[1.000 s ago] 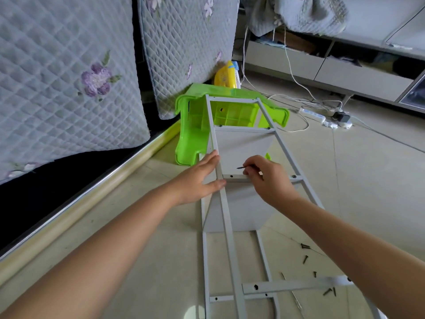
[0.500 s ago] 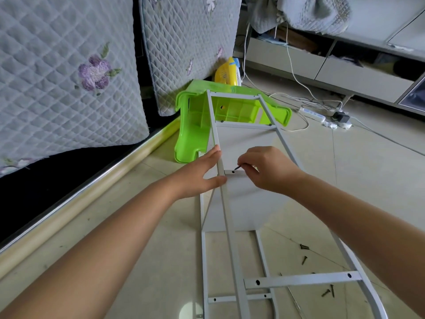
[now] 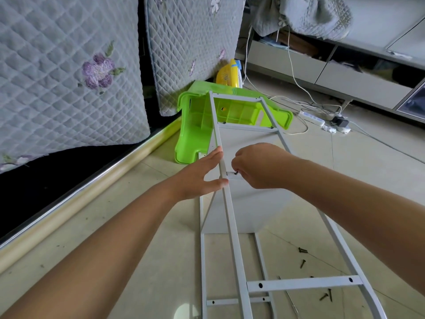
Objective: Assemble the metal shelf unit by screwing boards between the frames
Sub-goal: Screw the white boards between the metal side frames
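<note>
Bracing the upper grey metal frame (image 3: 232, 226), left hand (image 3: 202, 173) lies flat with fingers straight against its left rail. Right hand (image 3: 257, 166) pinches a dark screw (image 3: 236, 173) at the crossbar hole just beside that rail. White board (image 3: 248, 203) stands on edge between the upper frame and the lower frame (image 3: 202, 261) on the tiled floor (image 3: 138, 249). Quilted mattress (image 3: 69, 72) edge close on the left; open floor to the right. Loose screws (image 3: 303, 263) scattered near the right rail. Green plastic stool (image 3: 195, 132), tipped on its side, ribbed hollow underside showing, touches the frame's far end.
</note>
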### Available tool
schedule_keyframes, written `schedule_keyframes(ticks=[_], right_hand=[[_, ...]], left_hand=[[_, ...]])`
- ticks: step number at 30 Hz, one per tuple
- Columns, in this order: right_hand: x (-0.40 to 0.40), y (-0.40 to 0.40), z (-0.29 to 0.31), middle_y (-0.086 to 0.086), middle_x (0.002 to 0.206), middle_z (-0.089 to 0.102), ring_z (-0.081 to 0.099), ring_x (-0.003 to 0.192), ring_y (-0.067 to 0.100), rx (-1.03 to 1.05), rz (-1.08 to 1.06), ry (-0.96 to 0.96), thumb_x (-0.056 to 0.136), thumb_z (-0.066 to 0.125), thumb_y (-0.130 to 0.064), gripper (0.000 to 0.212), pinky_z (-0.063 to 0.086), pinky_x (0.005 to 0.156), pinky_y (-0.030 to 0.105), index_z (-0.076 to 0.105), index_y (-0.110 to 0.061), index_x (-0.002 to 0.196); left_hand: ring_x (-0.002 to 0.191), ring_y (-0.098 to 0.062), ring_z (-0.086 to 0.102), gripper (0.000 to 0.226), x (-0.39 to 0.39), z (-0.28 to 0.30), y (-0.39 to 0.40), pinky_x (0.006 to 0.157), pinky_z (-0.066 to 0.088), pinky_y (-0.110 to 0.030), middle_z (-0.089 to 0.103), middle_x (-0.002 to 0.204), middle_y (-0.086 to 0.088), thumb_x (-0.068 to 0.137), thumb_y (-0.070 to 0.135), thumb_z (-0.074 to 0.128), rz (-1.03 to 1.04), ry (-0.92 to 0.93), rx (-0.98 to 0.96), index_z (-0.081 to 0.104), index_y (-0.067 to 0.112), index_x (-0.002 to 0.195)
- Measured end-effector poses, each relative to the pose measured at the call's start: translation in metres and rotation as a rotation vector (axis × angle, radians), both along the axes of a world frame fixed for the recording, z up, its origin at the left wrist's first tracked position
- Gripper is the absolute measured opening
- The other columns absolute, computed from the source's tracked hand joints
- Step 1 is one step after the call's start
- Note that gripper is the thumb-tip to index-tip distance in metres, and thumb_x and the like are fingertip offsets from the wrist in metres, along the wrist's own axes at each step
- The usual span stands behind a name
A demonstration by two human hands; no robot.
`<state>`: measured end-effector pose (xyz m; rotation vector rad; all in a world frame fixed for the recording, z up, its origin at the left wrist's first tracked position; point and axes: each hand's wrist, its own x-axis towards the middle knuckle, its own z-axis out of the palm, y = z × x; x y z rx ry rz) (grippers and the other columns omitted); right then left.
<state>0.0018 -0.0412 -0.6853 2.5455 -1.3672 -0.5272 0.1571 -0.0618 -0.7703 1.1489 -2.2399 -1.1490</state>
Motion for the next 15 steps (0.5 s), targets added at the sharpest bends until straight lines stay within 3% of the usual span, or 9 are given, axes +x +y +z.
schedule_keyframes(ticks=[3,6,8,11,15], right_hand=[[0.01,-0.001,0.0,0.003,0.084,0.053,0.055,0.084,0.027,0.018,-0.03,0.073,0.09,0.041,-0.011,0.022,0.04,0.066,0.029,0.059,-0.009,0.103],[0.015,-0.001,0.0,-0.001,0.065,0.033,0.045,0.074,0.023,0.025,-0.089,0.06,0.09,0.043,-0.011,0.019,0.039,0.064,0.03,0.059,-0.007,0.1],[0.015,-0.001,-0.001,0.003,0.076,0.046,0.051,0.08,0.026,0.035,-0.137,0.009,0.092,0.043,-0.014,0.022,0.041,0.067,0.03,0.057,-0.008,0.108],[0.007,-0.002,-0.001,0.01,0.109,0.058,0.056,0.1,0.028,0.1,-0.239,-0.154,0.093,0.045,-0.021,0.029,0.045,0.078,0.033,0.049,-0.011,0.12],[-0.011,0.001,0.003,0.006,0.106,0.064,0.055,0.103,0.022,0.162,-0.312,-0.311,0.091,0.053,-0.024,0.038,0.045,0.089,0.033,0.046,-0.014,0.126]], left_hand=[[0.136,0.008,0.001,0.073,-0.001,-0.002,0.0,0.108,0.004,-0.011,0.0,0.147,0.024,0.091,0.027,0.054,0.007,0.034,0.0,0.008,0.022,0.148],[0.132,0.012,-0.001,0.074,-0.001,-0.003,0.0,0.108,0.003,-0.011,0.0,0.154,0.016,0.091,0.026,0.054,0.014,0.061,0.002,0.008,0.019,0.148],[0.131,0.013,-0.001,0.074,-0.002,-0.004,0.0,0.108,0.003,-0.011,-0.001,0.155,0.014,0.091,0.025,0.055,0.017,0.074,0.011,0.007,0.019,0.148],[0.13,0.014,-0.001,0.075,-0.002,-0.004,0.0,0.109,0.004,-0.012,-0.001,0.154,0.017,0.091,0.025,0.055,0.029,0.103,0.052,0.006,0.021,0.148],[0.132,0.012,0.0,0.077,-0.003,-0.003,0.0,0.11,0.006,-0.014,-0.003,0.154,0.017,0.091,0.027,0.056,0.032,0.094,0.064,0.005,0.022,0.149]])
